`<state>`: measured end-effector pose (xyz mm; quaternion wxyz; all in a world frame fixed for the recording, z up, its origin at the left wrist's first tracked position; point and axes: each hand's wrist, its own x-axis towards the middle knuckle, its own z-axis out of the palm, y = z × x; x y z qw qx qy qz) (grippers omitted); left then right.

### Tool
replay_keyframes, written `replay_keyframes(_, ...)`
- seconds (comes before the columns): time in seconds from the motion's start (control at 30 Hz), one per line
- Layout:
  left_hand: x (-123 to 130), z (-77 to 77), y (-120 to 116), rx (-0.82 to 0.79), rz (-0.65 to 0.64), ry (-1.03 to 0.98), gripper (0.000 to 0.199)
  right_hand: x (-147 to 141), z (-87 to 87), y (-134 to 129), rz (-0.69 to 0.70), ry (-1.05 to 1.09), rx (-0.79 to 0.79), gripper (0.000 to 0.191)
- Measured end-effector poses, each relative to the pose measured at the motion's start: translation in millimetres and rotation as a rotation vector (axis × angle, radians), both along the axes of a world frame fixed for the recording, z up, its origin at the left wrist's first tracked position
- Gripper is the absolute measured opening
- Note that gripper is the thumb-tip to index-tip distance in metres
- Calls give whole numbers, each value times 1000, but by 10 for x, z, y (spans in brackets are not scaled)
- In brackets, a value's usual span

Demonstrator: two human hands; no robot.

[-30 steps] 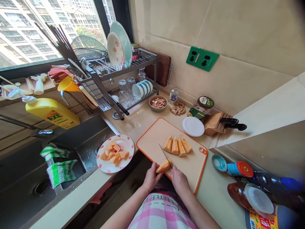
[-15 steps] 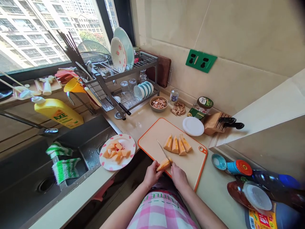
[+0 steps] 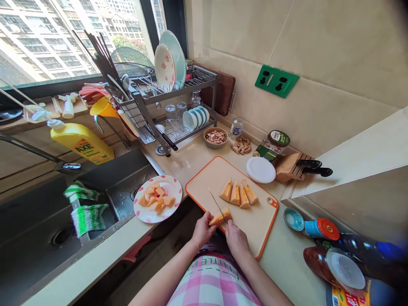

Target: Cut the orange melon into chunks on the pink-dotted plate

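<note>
At the near edge of the orange-rimmed cutting board, my left hand is closed on the left end of an orange wedge; melon or pumpkin, I cannot tell which. My right hand grips a knife, its handle mostly hidden by the fingers. The thin blade slants up and left across the wedge's right part, touching it or just over it. Several more orange wedges lie side by side farther back on the board. To the left, a pink-spotted plate bears cut orange chunks.
A sink with green-striped cloths lies left. Behind stand a dish rack, a bowl of brownish pieces, ginger, a white lid and a knife block. Bottles and jars crowd the right.
The knife has shifted slightly along the wedge, its tip moving a little left. Both hands stay in nearly the same place. The whole view has shifted slightly.
</note>
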<state>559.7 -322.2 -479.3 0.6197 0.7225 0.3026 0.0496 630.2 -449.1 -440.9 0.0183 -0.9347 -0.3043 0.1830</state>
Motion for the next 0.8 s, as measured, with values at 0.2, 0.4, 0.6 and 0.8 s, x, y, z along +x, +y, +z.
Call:
replay_keyframes(0.2, -6, -15, -2, 34, 0, -5, 19, 42, 3, 48, -3, 41, -46, 26)
replay_keyframes(0.4, -4, -7, 13, 103, -27, 12, 15, -47, 158, 12, 35, -59, 27, 24)
replay_keyframes(0.6, 0, -19, 4, 91, -4, 27, 19, -149, 179, 43, 57, 14, 7, 24)
replay_keyframes(0.8, -4, -38, -9, 23, 53, 49, 25, -114, 84, 70, 53, 76, -59, 24)
